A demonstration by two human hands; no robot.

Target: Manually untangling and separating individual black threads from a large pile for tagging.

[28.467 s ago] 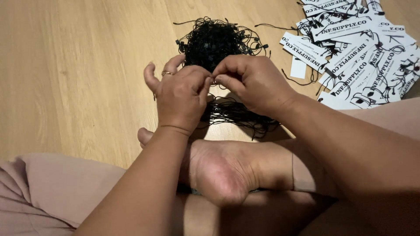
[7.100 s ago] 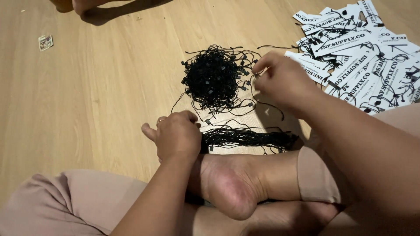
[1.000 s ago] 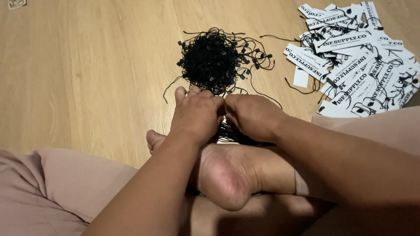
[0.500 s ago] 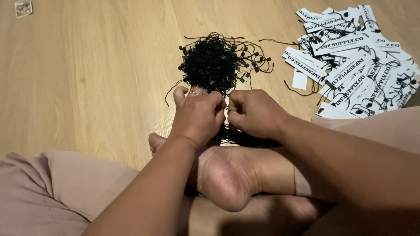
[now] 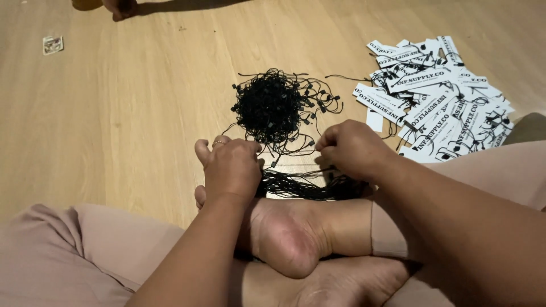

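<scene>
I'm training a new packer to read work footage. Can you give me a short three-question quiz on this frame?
1. True or false: both hands rest on the straightened bundle of black strings lying in front of the person's foot.
2. Multiple choice: where is the pile of white printed tags? A) left of the left hand B) beyond the right hand, to the right C) under the foot
3. Fill in: the tangled heap of black strings lies on the wooden ____.

Key: 1 true; 2 B; 3 floor.
</scene>
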